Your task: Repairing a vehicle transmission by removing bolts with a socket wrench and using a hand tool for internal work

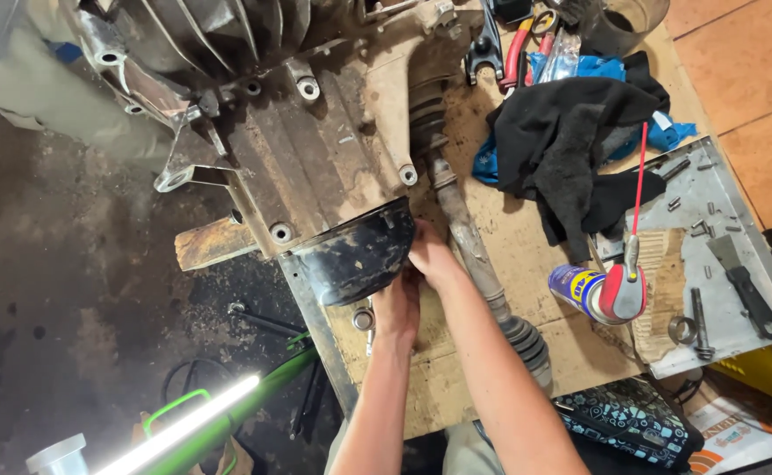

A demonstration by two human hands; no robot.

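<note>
A large, dirty metal gearbox housing lies on a cardboard-covered workbench. A black cup-shaped cover sits on its near end. My left hand reaches under that cover, fingers hidden behind it. My right hand presses against the cover's right side, next to a rusty drive shaft with rubber boots that runs along the bench. Whether either hand grips anything is hidden.
A spray can with a red straw lies right of the shaft. Black and blue rags are piled behind it. A metal tray holds bolts and a scraper. A lit green work lamp lies on the floor at the lower left.
</note>
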